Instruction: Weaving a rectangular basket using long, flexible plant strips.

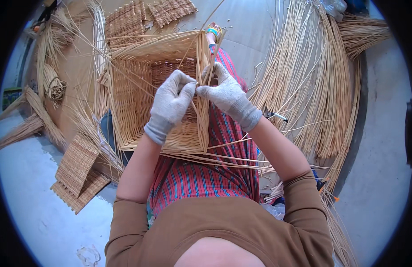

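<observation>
A square wicker basket (130,98) rests on my lap, its opening turned up toward me. Both hands wear pale knit gloves and meet at the basket's right rim. My left hand (172,99) pinches a thin wicker strand (185,57) near that rim, its fingertips closed. Just across from it, my right hand (224,89) has its fingers closed around wicker strands (211,71) standing along the rim. The exact spot where the fingertips meet is partly hidden by the gloves. Loose strand ends (228,163) stick out from the basket's near edge across my lap.
A broad spread of long wicker strands (304,89) covers the floor at right. Woven panels (77,164) lie at left, with other woven panels (126,22) beyond the basket. Bundled strands (52,84) lie at far left. A slim tool (277,116) lies by my right forearm.
</observation>
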`<move>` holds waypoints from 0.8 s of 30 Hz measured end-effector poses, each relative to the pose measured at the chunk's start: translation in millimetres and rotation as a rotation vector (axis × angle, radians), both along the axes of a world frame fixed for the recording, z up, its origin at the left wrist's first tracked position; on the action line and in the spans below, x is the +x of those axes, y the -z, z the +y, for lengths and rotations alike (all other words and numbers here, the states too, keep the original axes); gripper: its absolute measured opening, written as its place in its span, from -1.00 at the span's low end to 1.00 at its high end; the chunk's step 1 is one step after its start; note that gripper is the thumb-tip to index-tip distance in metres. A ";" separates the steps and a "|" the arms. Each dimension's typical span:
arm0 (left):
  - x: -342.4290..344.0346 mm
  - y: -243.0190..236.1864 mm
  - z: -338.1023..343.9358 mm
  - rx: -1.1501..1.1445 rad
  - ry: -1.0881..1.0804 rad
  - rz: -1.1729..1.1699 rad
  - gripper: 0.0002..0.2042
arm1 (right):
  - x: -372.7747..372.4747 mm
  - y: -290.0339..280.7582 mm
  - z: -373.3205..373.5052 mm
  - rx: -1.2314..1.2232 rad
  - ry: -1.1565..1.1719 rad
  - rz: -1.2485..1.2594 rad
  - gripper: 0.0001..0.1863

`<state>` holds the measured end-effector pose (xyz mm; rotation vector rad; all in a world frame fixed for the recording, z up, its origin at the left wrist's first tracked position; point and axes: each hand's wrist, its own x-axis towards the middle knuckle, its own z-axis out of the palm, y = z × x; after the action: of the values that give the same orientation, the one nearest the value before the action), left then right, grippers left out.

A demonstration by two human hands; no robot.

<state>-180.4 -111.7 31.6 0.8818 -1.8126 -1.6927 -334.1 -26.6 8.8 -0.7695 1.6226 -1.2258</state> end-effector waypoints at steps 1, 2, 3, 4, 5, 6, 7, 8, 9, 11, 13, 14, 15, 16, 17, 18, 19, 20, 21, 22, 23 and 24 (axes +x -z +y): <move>7.8 -0.4 -2.9 0.214 0.029 -0.007 -0.93 | 2.1 -2.9 1.8 -0.001 -0.006 0.000 -0.43; 13.9 3.4 -2.2 0.323 0.031 0.016 -0.92 | 4.3 -8.0 4.4 0.001 -0.006 0.009 -0.43; 17.9 8.6 -1.7 0.432 0.034 0.040 -0.91 | 4.8 -11.4 5.2 0.002 -0.007 0.020 -0.43; 17.4 13.1 -5.5 0.489 0.088 0.066 -0.85 | 3.3 -4.7 5.2 -0.039 0.014 -0.011 -0.46; 15.7 14.2 -8.9 0.535 0.177 0.100 -0.82 | 2.9 -1.2 5.7 -0.045 0.005 -0.005 -0.46; 12.4 15.2 -13.9 0.578 0.268 0.136 -0.79 | 2.4 0.5 5.8 -0.084 0.000 -0.022 -0.47; 8.5 23.7 -19.2 0.647 0.331 0.174 -0.69 | 1.8 0.7 6.1 -0.123 -0.006 -0.037 -0.48; 4.4 28.2 -24.9 0.626 0.403 0.088 -0.63 | -3.1 0.4 10.8 -0.135 -0.022 -0.103 -0.50; 3.3 28.6 -32.6 0.593 0.470 -0.002 -0.57 | -6.4 1.1 14.3 -0.157 -0.057 -0.093 -0.50; 1.3 47.6 -34.2 0.467 0.492 -0.038 -0.38 | -14.0 11.6 26.9 -0.230 -0.141 -0.089 -0.50; -1.6 47.9 -27.8 0.423 0.483 -0.038 -0.33 | -4.0 8.6 33.7 -0.327 -0.056 -0.261 -0.52; -2.9 43.8 -22.3 0.408 0.452 -0.068 -0.35 | -1.8 9.4 35.9 -0.310 -0.072 -0.208 -0.48; -4.4 40.4 -18.6 0.395 0.420 -0.098 -0.37 | -0.7 10.9 36.1 -0.325 -0.048 -0.136 -0.45; -4.3 37.2 -17.9 0.385 0.358 -0.182 -0.45 | 0.8 13.7 34.8 -0.339 -0.024 -0.065 -0.42; -7.2 42.8 -11.5 0.188 0.264 -0.091 -0.48 | 3.4 15.9 30.3 -0.372 -0.044 0.003 -0.39; -19.5 33.7 -1.4 -0.002 0.171 -0.001 -0.51 | 6.3 15.2 33.8 -0.367 0.029 -0.106 -0.38; -19.1 22.1 2.3 0.083 0.191 -0.101 -0.55 | 7.6 13.7 39.6 -0.361 0.105 -0.214 -0.37; -11.5 17.9 -0.6 0.085 0.173 -0.099 -0.55 | 3.3 -7.2 46.5 -0.221 0.070 0.149 -0.36; -6.0 17.2 -4.9 -0.028 0.243 -0.197 -0.56 | 8.9 -18.6 58.0 -0.130 0.012 0.290 -0.41; -1.0 16.8 -8.8 -0.143 0.307 -0.300 -0.57 | 20.0 -28.8 71.4 -0.043 -0.047 0.429 -0.45; 2.2 22.7 -9.1 -0.139 0.298 -0.299 -0.57 | 32.8 -40.3 84.0 0.028 -0.179 0.662 -0.50; 1.4 30.3 -5.0 -0.057 0.287 -0.212 -0.63 | 47.2 -48.7 93.4 0.063 -0.222 0.819 -0.46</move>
<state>-179.0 -116.6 1.3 0.8352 -2.2088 -1.7609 -286.9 66.8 57.5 -1.4914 2.1191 -0.7174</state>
